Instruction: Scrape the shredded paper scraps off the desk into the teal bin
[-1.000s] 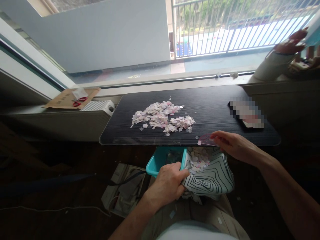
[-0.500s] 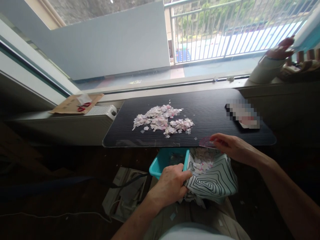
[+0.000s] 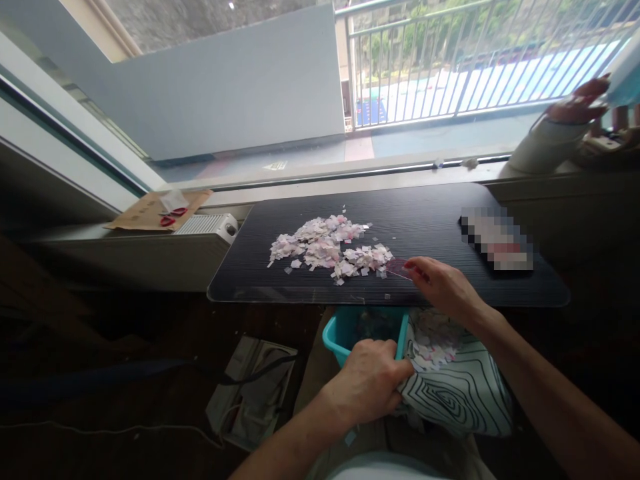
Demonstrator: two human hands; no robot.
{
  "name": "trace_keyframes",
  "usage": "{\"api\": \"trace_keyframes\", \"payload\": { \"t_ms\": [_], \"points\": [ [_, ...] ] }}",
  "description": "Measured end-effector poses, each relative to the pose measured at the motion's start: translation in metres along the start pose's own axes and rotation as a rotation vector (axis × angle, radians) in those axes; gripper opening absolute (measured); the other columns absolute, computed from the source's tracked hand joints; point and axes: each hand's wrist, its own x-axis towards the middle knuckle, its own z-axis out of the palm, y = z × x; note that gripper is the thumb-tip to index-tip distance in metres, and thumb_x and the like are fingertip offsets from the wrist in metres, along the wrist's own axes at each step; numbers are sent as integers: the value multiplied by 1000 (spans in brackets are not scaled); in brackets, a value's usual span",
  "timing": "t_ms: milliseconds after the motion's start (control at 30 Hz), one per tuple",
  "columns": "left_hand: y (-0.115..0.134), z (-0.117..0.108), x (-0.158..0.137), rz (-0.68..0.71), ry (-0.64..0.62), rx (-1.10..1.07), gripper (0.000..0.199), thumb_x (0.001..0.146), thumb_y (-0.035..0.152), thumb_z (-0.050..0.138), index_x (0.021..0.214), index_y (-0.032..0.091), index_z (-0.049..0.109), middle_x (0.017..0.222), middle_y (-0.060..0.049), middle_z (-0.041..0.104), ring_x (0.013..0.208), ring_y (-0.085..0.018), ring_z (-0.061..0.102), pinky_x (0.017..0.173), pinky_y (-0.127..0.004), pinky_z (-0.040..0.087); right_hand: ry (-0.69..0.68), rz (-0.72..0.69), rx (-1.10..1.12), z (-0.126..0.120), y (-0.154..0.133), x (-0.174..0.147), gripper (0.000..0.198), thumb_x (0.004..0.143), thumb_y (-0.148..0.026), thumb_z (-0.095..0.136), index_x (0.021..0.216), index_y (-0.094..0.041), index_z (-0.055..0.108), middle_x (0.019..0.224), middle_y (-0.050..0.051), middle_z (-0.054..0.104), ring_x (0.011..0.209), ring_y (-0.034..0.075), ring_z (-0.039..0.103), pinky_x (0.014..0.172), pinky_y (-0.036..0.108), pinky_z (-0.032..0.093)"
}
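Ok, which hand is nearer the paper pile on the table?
The right hand, over the table just right of the paper pile, pinching a clear pinkish piece. The left hand is farther, below the table's edge, gripping the patterned bag.

a pale bluish-white top point(image 3: 385, 469) shows near six o'clock, with dull khaki trousers point(image 3: 457, 460) around five. the left forearm point(image 3: 303, 430), toward seven, and the right forearm point(image 3: 540, 383), toward four, are bare, slim and tapered.
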Motion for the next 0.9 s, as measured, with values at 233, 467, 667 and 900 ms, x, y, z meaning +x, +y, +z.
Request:
{"api": "trace_keyframes", "payload": {
  "t_ms": [233, 467, 667, 900],
  "points": [
    [-5, -1, 2, 21, -7, -41, 12, 77, 32, 60, 83, 23, 57, 79, -1, 53, 70, -20, 52, 59, -28, 36, -83, -64, 27, 2, -2, 1, 21, 91, -30, 45, 102, -23, 62, 97, 2, 68, 78, 16, 63, 66, 27, 46],
    [-9, 0, 5, 39, -5, -63, 12, 77, 32, 60, 83, 23, 57, 79, -2, 53, 70, -20, 53, 59, -29, 36, -112, -99, 24, 1, -4, 5, 19, 90, -27, 47, 102, -24, 61, 98, 1, 68, 79, 16, 64, 66, 27, 46],
    [-10, 2, 6, 40, -6, -81, 11, 78, 32, 60, 83, 23, 57, 79, -2, 54, 71, -20, 53, 60, -29, 37, -76, -87, -9, 2, -7, 7, 22, 93, -30, 44, 104, -23, 61, 101, 3, 66, 80, 17, 64, 69, 28, 45],
    [-10, 3, 7, 47, -26, -95, 13, 78, 33, 61, 85, 23, 59, 80, -2, 54, 71, -20, 53, 61, -30, 38, -157, -127, 17, -2, -12, 3, 22, 93, -30, 44, 106, -24, 61, 95, 2, 65, 75, 15, 62, 67, 26, 44]
  ]
}}
